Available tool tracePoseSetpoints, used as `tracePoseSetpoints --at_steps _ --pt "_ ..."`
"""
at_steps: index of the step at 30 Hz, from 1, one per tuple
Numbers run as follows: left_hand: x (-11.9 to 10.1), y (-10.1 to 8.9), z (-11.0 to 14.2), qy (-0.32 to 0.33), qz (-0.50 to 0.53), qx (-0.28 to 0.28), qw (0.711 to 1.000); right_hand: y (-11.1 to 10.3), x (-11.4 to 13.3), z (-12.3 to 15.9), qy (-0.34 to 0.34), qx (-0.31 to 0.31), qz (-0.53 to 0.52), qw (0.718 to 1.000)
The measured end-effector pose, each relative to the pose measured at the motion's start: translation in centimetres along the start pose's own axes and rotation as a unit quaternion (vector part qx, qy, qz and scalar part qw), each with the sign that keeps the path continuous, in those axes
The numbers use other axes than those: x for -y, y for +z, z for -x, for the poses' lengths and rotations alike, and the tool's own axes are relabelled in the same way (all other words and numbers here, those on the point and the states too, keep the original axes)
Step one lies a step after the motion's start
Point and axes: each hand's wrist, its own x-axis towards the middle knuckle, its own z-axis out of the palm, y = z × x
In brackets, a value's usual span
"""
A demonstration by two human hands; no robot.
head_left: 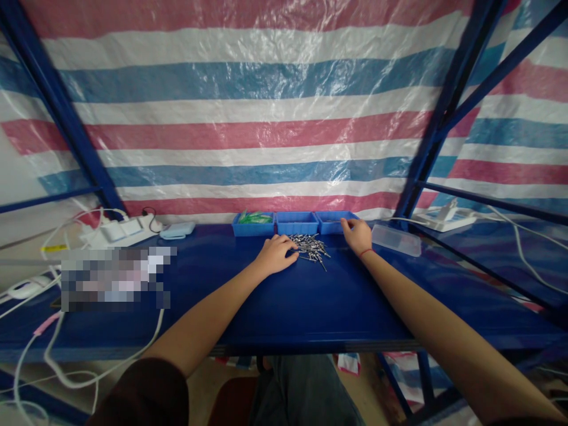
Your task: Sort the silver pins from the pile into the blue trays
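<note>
A loose pile of slim silvery metal pieces (310, 245) lies on the blue tabletop; their exact kind is too small to tell. My left hand (276, 255) rests at the pile's left edge, fingers bent and thumb apart, touching the nearest pieces. At the front right corner of the right blue bin (326, 228), my right hand (357, 235) has its fingers pinched together. Whatever may be between those fingertips is too small to make out. Beside it, the middle blue bin (297, 229) stands behind the pile, and the left blue bin (254, 229) contains green packets (255, 218).
A clear plastic lid or tray (396, 240) lies right of my right hand. Power strips (126, 231) with cables sit at the left, near a light blue pouch (177, 231). Another white power strip (446, 219) is at the right. Blue frame posts and a striped sheet (266, 136) enclose the table.
</note>
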Motion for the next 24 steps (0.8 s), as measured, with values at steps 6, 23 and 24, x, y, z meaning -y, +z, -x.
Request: tracePoseSetpoints --at_steps 6,23,24 --pt "0.0 0.0 -0.1 -0.025 -0.012 0.034 0.999 -0.1 0.8 0.7 -0.059 0.015 -0.002 0.998" --pt "-0.3 -0.1 -0.9 -0.011 0.171 -0.103 0.98 -0.7 7.4 6.2 -0.314 0.175 -0.115 0.926" --pt "-0.3 0.0 -1.0 -0.023 0.204 -0.102 0.973 -0.7 7.3 6.2 -0.304 0.174 -0.132 0.927"
